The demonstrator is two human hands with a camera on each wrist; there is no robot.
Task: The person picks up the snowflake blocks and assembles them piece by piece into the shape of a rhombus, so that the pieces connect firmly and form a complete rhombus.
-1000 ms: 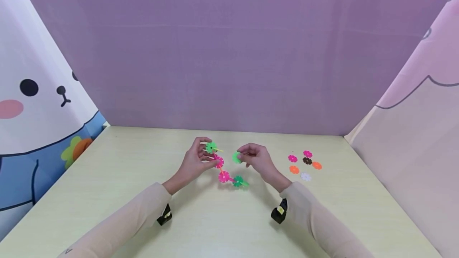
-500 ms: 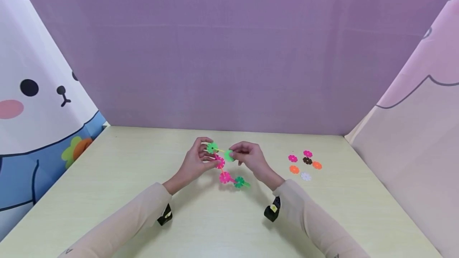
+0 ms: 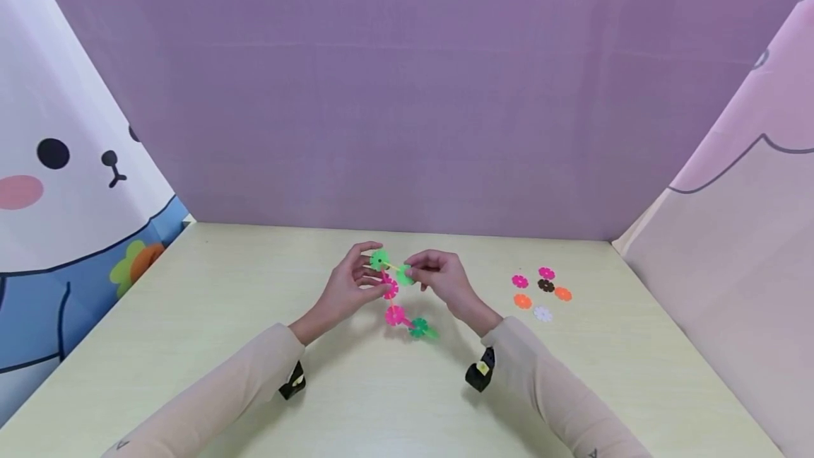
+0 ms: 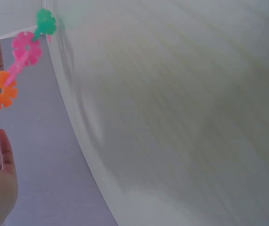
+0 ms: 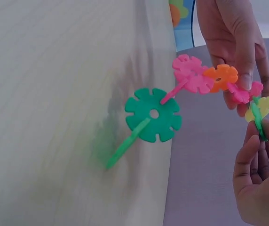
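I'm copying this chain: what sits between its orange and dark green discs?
Two pink discs, one seen edge-on, as the right wrist view shows.

From my head view, the left hand (image 3: 346, 288) covers part of a pink flower (image 3: 391, 287), and the right hand (image 3: 449, 281) hides some of a pale green flower (image 3: 403, 276); how it meets the yellow piece (image 3: 391, 266) is too small for me to tell. Near six o'clock, the green end piece (image 3: 432, 333) is blurred. My left wrist view crops both hands, at eight and ten o'clock.
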